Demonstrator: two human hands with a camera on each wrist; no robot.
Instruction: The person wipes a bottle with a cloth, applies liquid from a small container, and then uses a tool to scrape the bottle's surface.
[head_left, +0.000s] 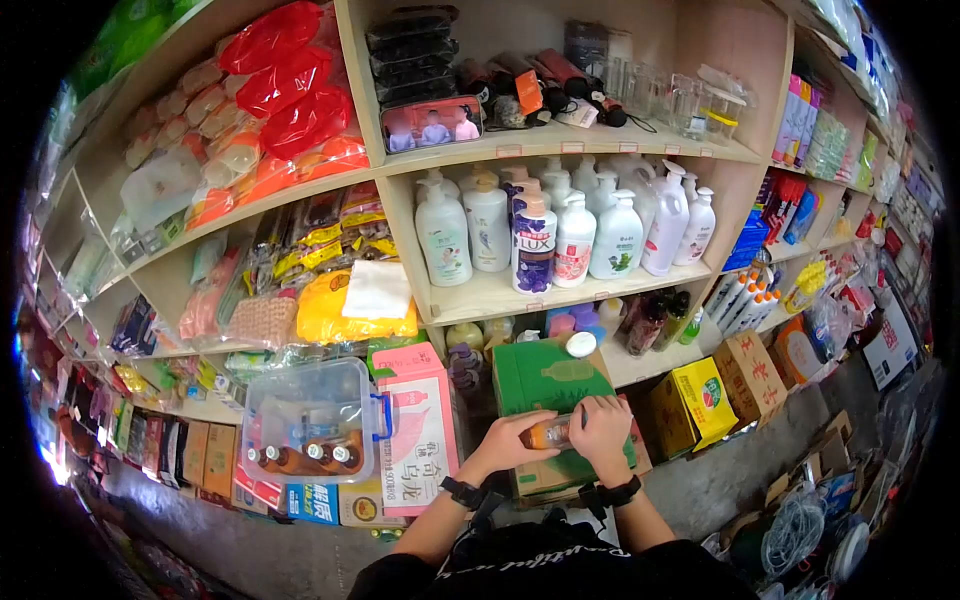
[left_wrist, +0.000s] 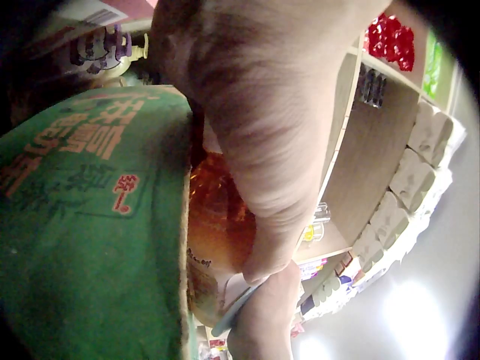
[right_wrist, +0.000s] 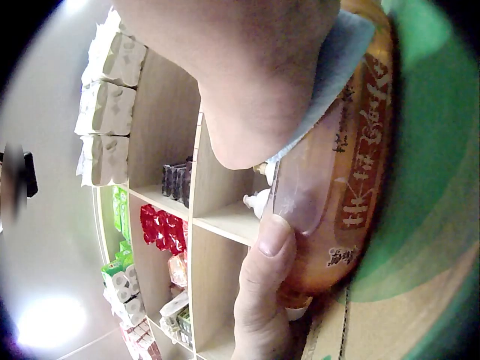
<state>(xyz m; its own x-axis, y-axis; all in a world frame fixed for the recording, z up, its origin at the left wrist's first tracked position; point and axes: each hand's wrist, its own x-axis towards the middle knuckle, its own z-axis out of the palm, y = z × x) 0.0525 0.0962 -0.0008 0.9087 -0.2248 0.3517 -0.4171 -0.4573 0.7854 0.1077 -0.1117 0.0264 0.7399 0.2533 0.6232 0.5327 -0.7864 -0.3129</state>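
An amber drink bottle [head_left: 550, 433] lies on its side on the green carton [head_left: 520, 375] in front of the body. My left hand [head_left: 515, 440] grips it at one end, its thumb [right_wrist: 274, 247] along the bottle's side in the right wrist view. Over the other end, my right hand [head_left: 600, 435] holds a pale blue cloth-like piece [right_wrist: 330, 82] against the bottle's surface. That blue piece also shows as a thin edge in the left wrist view. Most of the right fingers are hidden in the wrist views.
Left of the carton, a clear plastic bin [head_left: 310, 400] holds several amber bottles [head_left: 320, 455] beside a pink carton [head_left: 415, 430]. A round white thing [head_left: 580, 345] sits at the green carton's back edge. Pump bottles [head_left: 535, 240] and a phone [head_left: 432, 125] stand on shelves ahead.
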